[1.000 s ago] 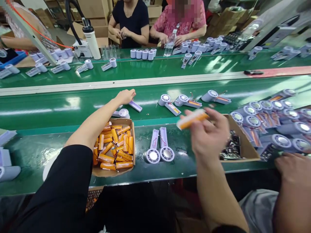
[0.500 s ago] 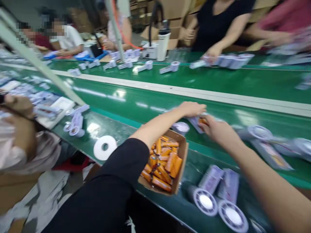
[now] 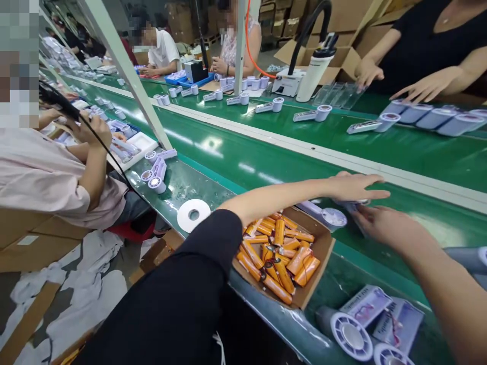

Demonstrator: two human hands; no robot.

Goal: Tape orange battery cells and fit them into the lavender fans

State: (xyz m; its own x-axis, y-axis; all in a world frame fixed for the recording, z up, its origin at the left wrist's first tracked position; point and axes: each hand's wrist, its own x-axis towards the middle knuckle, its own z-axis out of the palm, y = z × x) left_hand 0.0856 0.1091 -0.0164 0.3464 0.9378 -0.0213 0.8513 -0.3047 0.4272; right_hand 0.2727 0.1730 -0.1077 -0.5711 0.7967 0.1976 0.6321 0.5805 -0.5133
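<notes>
Left hand [image 3: 352, 186] flat, fingers spread, over fan part [image 3: 326, 215], right hand [image 3: 380, 225] beside, grip unclear

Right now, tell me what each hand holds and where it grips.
Left hand lies flat over a white fan unit on the belt; right hand reaches beneath it. Whether either grips cannot be told.

My left hand [image 3: 353, 186] lies flat, fingers stretched out, over the pale lilac fan unit [image 3: 330, 215] on the green belt just beyond the far corner of the cardboard box of orange batteries [image 3: 280, 253]. The unit lies on its side, its round white grille face up nearest the box, its flat handle part mostly hidden under my palm. My right hand [image 3: 384, 227] comes in just beside the unit, fingertips at its far end, right of the box.
</notes>
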